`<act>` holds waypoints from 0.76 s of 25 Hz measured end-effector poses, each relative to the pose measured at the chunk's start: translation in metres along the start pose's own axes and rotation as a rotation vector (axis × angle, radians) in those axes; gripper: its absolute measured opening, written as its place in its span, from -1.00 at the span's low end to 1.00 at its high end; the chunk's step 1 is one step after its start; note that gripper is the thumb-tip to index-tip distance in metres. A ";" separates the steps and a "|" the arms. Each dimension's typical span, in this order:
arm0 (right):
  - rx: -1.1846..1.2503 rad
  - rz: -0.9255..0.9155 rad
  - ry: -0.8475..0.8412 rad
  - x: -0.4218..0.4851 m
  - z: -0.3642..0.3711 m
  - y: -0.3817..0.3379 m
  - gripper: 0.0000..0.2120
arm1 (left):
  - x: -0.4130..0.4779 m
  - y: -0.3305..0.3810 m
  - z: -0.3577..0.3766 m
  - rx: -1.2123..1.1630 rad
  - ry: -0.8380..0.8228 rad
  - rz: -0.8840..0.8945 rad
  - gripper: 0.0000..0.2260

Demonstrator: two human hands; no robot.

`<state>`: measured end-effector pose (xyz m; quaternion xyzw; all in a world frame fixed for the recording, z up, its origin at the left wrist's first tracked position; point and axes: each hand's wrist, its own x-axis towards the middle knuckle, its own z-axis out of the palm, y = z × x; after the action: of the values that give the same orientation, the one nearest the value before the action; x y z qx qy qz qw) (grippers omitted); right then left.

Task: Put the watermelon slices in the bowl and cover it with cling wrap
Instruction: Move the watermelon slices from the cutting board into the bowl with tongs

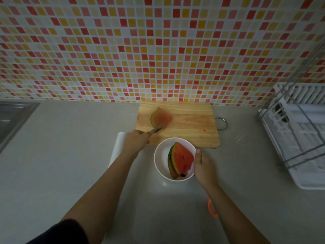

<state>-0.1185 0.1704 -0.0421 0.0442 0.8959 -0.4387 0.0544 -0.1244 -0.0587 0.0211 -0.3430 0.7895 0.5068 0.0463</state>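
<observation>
The worktop (70, 155) carries everything. On it, beyond both grips, lies the wooden cutting board (190, 120), and a white dish rack (299, 138) stands well to the right of the right grip. The white bowl (162, 155) sits between the grips, its far rim showing over the board's near edge. The right grip (204, 164) is curled on the bowl's right rim, thumb over the edge, steadying it. Inside, two watermelon slices (182, 158) lean together, rinds to the left, filling the bowl's right half. The left grip (136, 140) is closed round the handle of a metal utensil (155, 129), too blurred to name. Its tip meets one more slice (159, 118) lying on the board just beyond that grip. The step in hand looks to be bringing this slice over. It would go best with the tip well under or into the flesh, the slice carried low and set in the free space left of the others, the right grip holding the bowl firm. No cling wrap is in view.
</observation>
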 end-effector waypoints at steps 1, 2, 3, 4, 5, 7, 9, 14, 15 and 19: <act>-0.006 0.002 0.006 0.001 0.000 0.001 -0.55 | 0.005 0.001 0.003 -0.019 0.008 0.003 -0.81; -0.011 0.001 0.010 0.001 0.000 0.001 -0.56 | 0.009 0.002 0.005 -0.033 0.028 0.007 -0.83; -0.013 -0.002 0.009 0.001 0.001 0.001 -0.57 | 0.012 0.003 0.006 -0.043 0.051 0.014 -0.85; -0.010 -0.005 0.006 0.001 0.001 0.001 -0.58 | 0.013 0.002 0.008 -0.050 0.069 0.024 -0.84; -0.001 -0.003 0.002 0.001 0.000 0.001 -0.58 | 0.010 0.000 0.008 -0.053 0.078 0.038 -0.81; 0.011 0.017 -0.005 0.002 0.002 0.001 -0.56 | -0.004 -0.006 0.003 -0.100 0.063 0.066 -0.81; 0.021 0.033 -0.004 0.003 0.001 -0.001 -0.53 | -0.028 -0.017 -0.007 -0.190 0.003 0.077 -0.86; 0.034 0.031 0.002 0.001 0.003 -0.001 -0.52 | -0.098 -0.038 -0.015 -0.123 -0.154 0.060 -0.84; 0.030 0.031 0.003 0.000 0.003 0.000 -0.52 | -0.106 -0.038 -0.011 -0.012 -0.160 0.090 -0.82; 0.014 0.028 0.009 -0.002 0.001 -0.002 -0.49 | -0.125 -0.014 -0.003 0.485 -0.192 0.306 -0.56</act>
<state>-0.1163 0.1680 -0.0407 0.0592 0.8924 -0.4438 0.0560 -0.0201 -0.0034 0.0642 -0.1493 0.9221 0.3347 0.1242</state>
